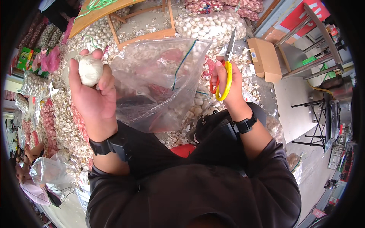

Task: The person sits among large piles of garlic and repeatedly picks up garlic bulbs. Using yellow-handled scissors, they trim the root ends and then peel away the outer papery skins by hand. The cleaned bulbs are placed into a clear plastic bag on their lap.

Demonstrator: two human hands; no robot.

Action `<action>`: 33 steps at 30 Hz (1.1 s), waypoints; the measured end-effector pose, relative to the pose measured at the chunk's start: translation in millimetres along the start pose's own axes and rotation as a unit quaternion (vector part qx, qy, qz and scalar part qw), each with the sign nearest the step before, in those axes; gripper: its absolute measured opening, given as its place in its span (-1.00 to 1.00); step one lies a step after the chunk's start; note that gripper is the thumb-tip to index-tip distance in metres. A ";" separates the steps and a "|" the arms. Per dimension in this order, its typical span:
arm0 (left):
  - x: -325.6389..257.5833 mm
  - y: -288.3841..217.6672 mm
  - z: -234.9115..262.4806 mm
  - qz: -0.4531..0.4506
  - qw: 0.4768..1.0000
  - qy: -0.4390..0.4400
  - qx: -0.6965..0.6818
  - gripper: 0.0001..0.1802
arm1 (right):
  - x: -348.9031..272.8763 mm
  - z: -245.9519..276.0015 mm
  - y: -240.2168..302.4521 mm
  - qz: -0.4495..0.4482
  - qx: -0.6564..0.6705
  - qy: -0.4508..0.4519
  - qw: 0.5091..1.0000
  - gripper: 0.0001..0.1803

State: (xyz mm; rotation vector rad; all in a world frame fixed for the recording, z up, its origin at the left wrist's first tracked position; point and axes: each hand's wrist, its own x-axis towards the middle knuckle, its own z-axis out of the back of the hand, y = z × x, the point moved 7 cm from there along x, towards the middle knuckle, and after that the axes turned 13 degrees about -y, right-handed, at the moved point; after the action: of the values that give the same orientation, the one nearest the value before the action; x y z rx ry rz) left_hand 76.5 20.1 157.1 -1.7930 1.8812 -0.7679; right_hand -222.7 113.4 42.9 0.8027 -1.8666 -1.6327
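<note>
Head view: the left hand, at left, grips the garlic between curled fingers; the right hand grips scissors, blades pointing far. A clear bag spreads between. Good technique: steady the garlic, fingertips clear of the blades.

Garlic bulb in left fingers, scissors in right fingers; plastic bag between. Beyond bag: surface at left, strings on it toward left edge; net sack right of surface. Cardboard box right of scissors.
</note>
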 end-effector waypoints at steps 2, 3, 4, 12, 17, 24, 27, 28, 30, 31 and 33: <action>29.0 -33.7 37.0 -0.067 0.997 -0.025 0.011 -0.62 | 1.2 2.0 -1.0 0.009 0.004 0.005 1.000 -0.74; 41.8 -50.1 67.8 -0.094 0.994 -0.057 0.022 -0.63 | 0.5 0.5 -1.5 0.002 0.007 0.002 1.000 -0.74; 54.1 -61.4 97.0 -0.116 0.989 -0.089 0.029 -0.64 | 0.6 -0.1 -0.9 0.000 0.010 0.007 1.000 -0.74; 90.6 -50.6 247.6 -0.055 0.925 -0.302 0.224 -0.74 | -1.8 -5.0 -1.1 -0.005 0.038 0.017 0.999 -0.74; 98.5 -25.1 252.0 0.120 0.920 -0.327 0.179 -0.80 | -6.1 -8.8 0.5 -0.016 0.040 0.027 0.999 -0.74; 105.8 -16.4 242.2 0.071 0.935 -0.273 0.214 -0.84 | -5.6 -5.7 0.7 0.003 0.016 0.028 0.999 -0.77; 86.8 -12.3 204.4 0.064 0.908 -0.311 0.273 -0.82 | -3.6 -4.9 0.5 0.008 0.014 0.026 1.000 -0.77; 81.0 -11.4 190.1 0.049 0.906 -0.314 0.280 -0.81 | -5.0 -6.6 0.9 0.005 0.015 0.027 1.000 -0.77; 83.1 -11.3 193.6 0.053 0.912 -0.287 0.287 -0.78 | -5.1 -8.2 -1.1 0.007 0.016 0.033 0.999 -0.76; 95.0 -14.1 213.3 0.071 0.920 -0.256 0.286 -0.75 | -6.0 -8.4 -0.8 0.002 0.013 0.036 0.999 -0.76; 108.5 -10.6 233.9 0.090 0.936 -0.229 0.253 -0.68 | -6.6 -9.6 -0.8 -0.006 0.009 0.040 0.999 -0.75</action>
State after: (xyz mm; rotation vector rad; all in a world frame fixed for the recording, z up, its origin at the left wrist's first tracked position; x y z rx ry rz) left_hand 228.2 -111.0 -5.3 -1.3106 1.3616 -0.6254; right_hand -211.2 111.6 43.3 0.8753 -1.8269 -1.5709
